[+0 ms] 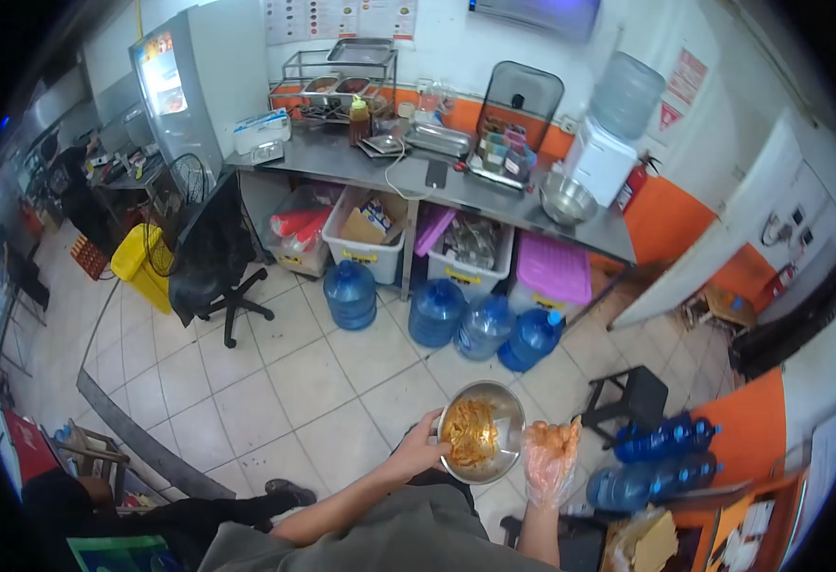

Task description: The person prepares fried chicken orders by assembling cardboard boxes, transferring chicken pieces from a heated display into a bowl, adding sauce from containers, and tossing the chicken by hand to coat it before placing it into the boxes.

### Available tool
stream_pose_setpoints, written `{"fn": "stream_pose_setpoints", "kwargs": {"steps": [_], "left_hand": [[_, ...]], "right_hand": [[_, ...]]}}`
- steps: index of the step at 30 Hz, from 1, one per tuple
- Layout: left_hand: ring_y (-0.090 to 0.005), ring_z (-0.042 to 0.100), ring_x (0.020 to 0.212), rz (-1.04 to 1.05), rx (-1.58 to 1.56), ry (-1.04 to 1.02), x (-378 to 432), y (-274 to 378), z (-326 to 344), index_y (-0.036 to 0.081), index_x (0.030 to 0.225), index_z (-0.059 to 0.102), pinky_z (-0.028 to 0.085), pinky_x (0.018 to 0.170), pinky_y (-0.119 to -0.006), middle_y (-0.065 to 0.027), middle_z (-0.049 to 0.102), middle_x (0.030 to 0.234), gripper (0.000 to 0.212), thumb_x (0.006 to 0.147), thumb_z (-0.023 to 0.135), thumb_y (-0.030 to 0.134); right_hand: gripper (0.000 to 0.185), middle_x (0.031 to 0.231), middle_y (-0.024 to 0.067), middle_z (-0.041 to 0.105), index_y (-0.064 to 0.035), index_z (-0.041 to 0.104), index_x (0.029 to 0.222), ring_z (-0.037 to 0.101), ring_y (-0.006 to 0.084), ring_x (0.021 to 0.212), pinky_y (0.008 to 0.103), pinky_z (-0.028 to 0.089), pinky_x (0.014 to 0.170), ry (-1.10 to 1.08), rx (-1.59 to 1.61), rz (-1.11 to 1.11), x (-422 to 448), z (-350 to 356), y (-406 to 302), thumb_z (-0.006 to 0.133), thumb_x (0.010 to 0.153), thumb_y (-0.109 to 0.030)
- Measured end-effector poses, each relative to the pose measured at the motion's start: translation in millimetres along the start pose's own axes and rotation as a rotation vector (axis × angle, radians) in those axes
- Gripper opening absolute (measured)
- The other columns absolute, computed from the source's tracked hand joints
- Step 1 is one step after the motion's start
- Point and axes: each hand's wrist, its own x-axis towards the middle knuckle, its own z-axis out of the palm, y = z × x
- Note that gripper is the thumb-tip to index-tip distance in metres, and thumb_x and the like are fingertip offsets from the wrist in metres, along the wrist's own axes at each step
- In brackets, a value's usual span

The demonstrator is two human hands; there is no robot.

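My left hand grips the left rim of a round stainless steel bowl, held in front of my body above the tiled floor. Inside the bowl lies some orange-red, sauce-coated food, gathered mostly on the left side; its exact kind is hard to tell. Just right of the bowl, and apart from it, is my right hand in a clear plastic glove. Orange sauce smears the gloved fingers, which look curled. Whether they hold a piece of food cannot be made out.
A steel counter carries trays, a sauce bottle and a metal bowl. Large blue water bottles stand before it. A black stool is at right, an office chair at left. Someone's dark-clothed leg extends beside me.
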Motion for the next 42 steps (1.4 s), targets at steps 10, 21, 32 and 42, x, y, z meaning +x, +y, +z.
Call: {"fn": "stream_pose_setpoints", "kwargs": {"steps": [10, 21, 32, 42], "left_hand": [[-0.0314, 0.065, 0.095, -0.003, -0.189, 0.139, 256.4, 182.8, -117.3, 0.001, 0.144, 0.022, 0.061, 0.068, -0.037, -0.0245, 0.05, 0.123, 0.077, 0.076, 0.056, 0.0], [-0.0298, 0.06, 0.107, -0.11, -0.098, -0.017, 659.7, 322.9, -248.3, 0.007, 0.146, 0.024, 0.061, 0.074, -0.038, -0.0162, 0.048, 0.13, 0.076, 0.076, 0.05, -0.006], [-0.0275, 0.067, 0.089, 0.194, 0.764, 0.019, 815.0, 443.2, -315.2, 0.002, 0.129, 0.051, 0.054, 0.076, -0.038, -0.0183, 0.066, 0.102, 0.048, 0.087, 0.066, 0.019], [-0.036, 0.062, 0.095, 0.731, 1.367, -0.35, 1136.2, 620.9, -143.7, 0.007, 0.105, 0.069, 0.05, 0.083, -0.042, -0.0173, 0.067, 0.104, 0.031, 0.075, 0.07, 0.011]], "right_hand": [[0.05, 0.124, 0.0102, 0.058, -0.0148, 0.054, 0.129, 0.05, 0.0285, 0.114, 0.0479, 0.042, 0.094, -0.362, 0.112, 0.044, 350.9, 136.0, 40.8, 0.048, 0.095, -0.051], [0.037, 0.097, 0.0056, 0.068, -0.009, 0.067, 0.096, 0.061, 0.0219, 0.091, 0.0423, 0.047, 0.082, -0.013, 0.143, -0.303, 658.2, 155.5, 100.2, 0.058, 0.092, -0.045], [0.04, 0.091, 0.0072, 0.069, -0.0071, 0.068, 0.096, 0.063, 0.0219, 0.083, 0.0406, 0.048, 0.084, 0.297, -0.109, -0.592, 855.9, 234.8, 81.0, 0.06, 0.09, -0.046], [0.045, 0.091, 0.0104, 0.067, -0.0075, 0.067, 0.097, 0.06, 0.0257, 0.087, 0.0447, 0.046, 0.083, 0.152, -0.03, -0.618, 970.5, 248.4, 99.3, 0.052, 0.094, -0.05]]}}
